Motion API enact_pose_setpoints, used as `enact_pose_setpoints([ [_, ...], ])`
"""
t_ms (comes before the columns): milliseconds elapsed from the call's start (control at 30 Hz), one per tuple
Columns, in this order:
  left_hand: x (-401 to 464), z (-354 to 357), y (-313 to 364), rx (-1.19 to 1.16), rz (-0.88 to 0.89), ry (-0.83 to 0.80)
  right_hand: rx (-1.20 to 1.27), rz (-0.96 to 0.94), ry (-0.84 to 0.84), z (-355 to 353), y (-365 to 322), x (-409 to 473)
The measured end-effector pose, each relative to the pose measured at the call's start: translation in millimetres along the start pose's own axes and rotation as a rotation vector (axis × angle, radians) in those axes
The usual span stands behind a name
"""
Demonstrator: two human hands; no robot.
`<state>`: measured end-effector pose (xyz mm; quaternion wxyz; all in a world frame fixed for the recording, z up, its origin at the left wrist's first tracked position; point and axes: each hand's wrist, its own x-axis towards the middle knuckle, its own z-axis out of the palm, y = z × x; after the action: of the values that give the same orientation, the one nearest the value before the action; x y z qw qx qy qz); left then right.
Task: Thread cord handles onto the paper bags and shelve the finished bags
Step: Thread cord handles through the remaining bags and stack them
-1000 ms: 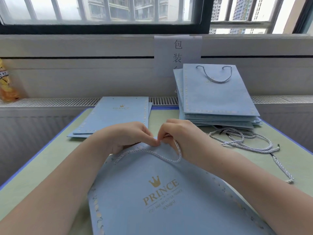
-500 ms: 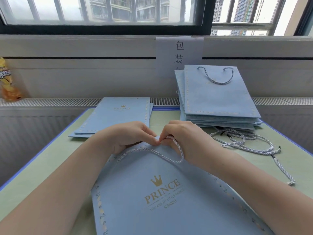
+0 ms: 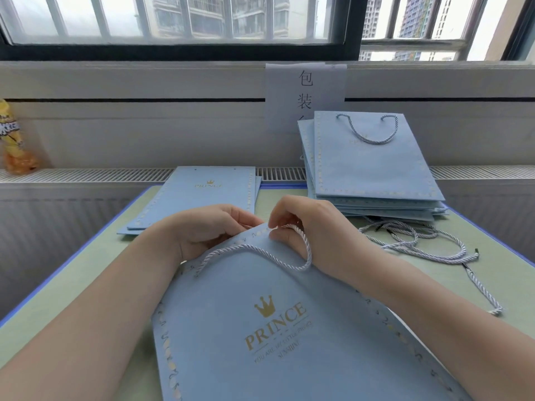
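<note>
Left hand [image 3: 202, 230] & right hand [image 3: 312, 227] bare, forearms too; no sleeves visible.

Bright, even daylight from the window [image 3: 179, 21] at the top; panes nearly blown out, buildings outside pale & hazy. Light is soft, so shadows are faint: a thin dark edge under the bag [image 3: 260, 328] near the camera and under the stack of bags [image 3: 373, 175] at right. Mild sheen on the gold print, no hard glare. Wide-angle distortion: window frame & table [image 3: 72, 285] edges bow toward the corners, forearms look stretched at the bottom. Centre fairly sharp, cord twist readable; small print on the bag soft. Yellow packet [image 3: 16, 140] at far left is blurry.
</note>
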<state>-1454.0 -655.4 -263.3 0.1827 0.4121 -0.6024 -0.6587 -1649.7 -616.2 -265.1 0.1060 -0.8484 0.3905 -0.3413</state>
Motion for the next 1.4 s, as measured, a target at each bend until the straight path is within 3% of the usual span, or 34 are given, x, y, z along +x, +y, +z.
enact_pose_setpoints([
  [167, -2.9, -2.7, -1.6, 0.076, -0.006, -0.051, 0.063, 0.070, -0.032, 1.9, 0.8, -1.4],
  [600, -2.5, 7.6, 1.2, 0.187, -0.077, 0.126, 0.096, 0.115, -0.109, -1.5, -0.8, -0.8],
  [700, -4.2, 7.1, 4.5, 0.220, -0.063, 0.167, 0.318, 0.180, 0.010, -8.5, -2.5, 2.8],
  [900, -16.6, 9.7, 12.8, 0.241, 0.067, 0.068, 0.817, 0.369, 0.388, -22.6, 0.1, 8.4],
  [1033, -15.3, 10.9, 15.4, 0.483, 0.120, 0.245, 0.954, 0.422, 0.450, -23.3, -0.3, 9.3],
  [1200, -8.5, 9.3, 13.7, 0.770, 0.138, 0.505, 0.664, 0.268, 0.270, -27.5, -12.6, 4.2],
  [1333, -5.1, 7.6, 10.6, 0.846, 0.101, 0.535, 0.658, 0.116, -0.159, -37.4, -30.4, -2.3],
  [1400, -3.1, 4.7, 7.2, 0.905, 0.044, 0.519, 0.600, 0.064, -0.170, -37.2, -29.0, -3.2],
])
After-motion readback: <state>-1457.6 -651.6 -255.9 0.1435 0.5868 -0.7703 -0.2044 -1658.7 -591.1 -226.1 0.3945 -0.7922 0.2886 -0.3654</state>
